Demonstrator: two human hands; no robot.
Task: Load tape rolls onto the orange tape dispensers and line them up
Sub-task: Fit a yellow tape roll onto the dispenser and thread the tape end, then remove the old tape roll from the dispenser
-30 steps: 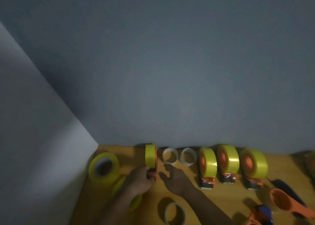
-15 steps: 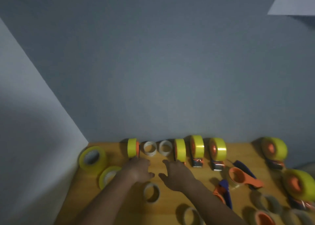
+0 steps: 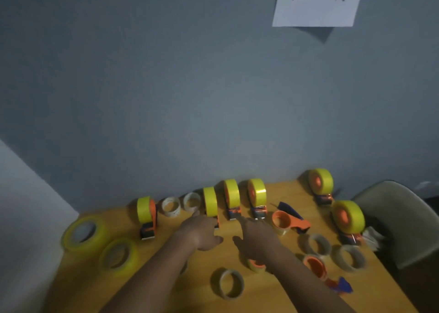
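**Both hands off the dispensers, over the middle of the row**

A grey wall rises behind my wooden table (image 3: pixel 292 189), with a white paper sign (image 3: pixel 316 1) taped high on the right. Against the earlier views, the camera has swung right and up, so the sign and more of the table's right end now show. A second ago my left hand (image 3: pixel 202 232) gripped the leftmost loaded dispenser (image 3: pixel 146 214); now that one stands alone to its left and the hand has let go.

The left hand holds nothing; its fingers look loosely extended toward the second loaded dispenser (image 3: pixel 210 204), and I cannot tell whether they touch its base. My right hand (image 3: pixel 257 236) is spread and empty too, fingertips pointing at two more loaded dispensers (image 3: pixel 231 197) (image 3: pixel 256 195) just beyond it.

Between the leftmost dispenser and the left hand stand two clear tape rolls (image 3: pixel 171 206) (image 3: pixel 192 201). Right of the right hand lies an unloaded orange dispenser (image 3: pixel 288 221), then two more loaded ones (image 3: pixel 320 182) (image 3: pixel 348 216). Yellow tape rolls (image 3: pixel 82 233) (image 3: pixel 118 257) lie far left; another roll (image 3: pixel 231 284) lies near my forearms.
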